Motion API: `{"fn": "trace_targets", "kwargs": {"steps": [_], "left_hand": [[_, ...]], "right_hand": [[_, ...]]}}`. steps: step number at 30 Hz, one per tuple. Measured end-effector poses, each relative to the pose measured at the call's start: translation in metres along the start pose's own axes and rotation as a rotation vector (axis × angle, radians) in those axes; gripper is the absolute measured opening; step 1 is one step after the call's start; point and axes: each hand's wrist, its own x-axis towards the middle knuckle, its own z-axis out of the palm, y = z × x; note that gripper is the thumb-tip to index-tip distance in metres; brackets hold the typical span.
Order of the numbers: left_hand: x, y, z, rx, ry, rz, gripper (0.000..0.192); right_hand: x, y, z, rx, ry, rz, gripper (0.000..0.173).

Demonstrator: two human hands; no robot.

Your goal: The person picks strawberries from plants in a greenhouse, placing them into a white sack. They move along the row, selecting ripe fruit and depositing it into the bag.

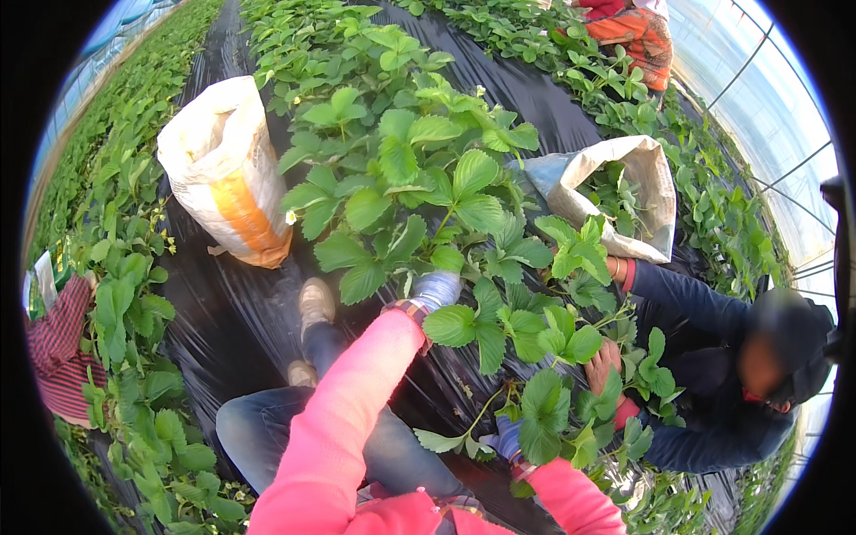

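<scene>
My left hand (438,291), in a pale blue-grey knit glove, reaches into a leafy strawberry plant (428,194). Leaves cover its fingers, so whether it grips anything is hidden. Lower down, my right hand (507,438) wears a blue and white glove. It is beside a picked-looking or drooping strawberry leaf stalk (483,413) with pale-backed leaves, and its fingers are partly behind leaves. Black plastic mulch (428,401) shows under the plants between my hands.
A white woven sack (227,167) with an orange stripe stands open at left. Another sack (652,194) at right holds leaves. A co-worker in dark clothes (709,374) reaches into the same row. Other people work at the striped sleeve (63,334) and orange jacket (635,40).
</scene>
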Motion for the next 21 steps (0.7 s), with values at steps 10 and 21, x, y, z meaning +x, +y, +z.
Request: {"fn": "trace_targets", "kwargs": {"steps": [10, 21], "left_hand": [[0.005, 0.001, -0.016, 0.132, 0.075, 0.089, 0.055], [0.022, -0.028, 0.013, 0.068, 0.31, 0.35, 0.033]], "right_hand": [[0.0, 0.005, -0.003, 0.029, 0.254, -0.135, 0.079], [0.003, 0.003, 0.009, 0.025, -0.011, 0.001, 0.085]]}}
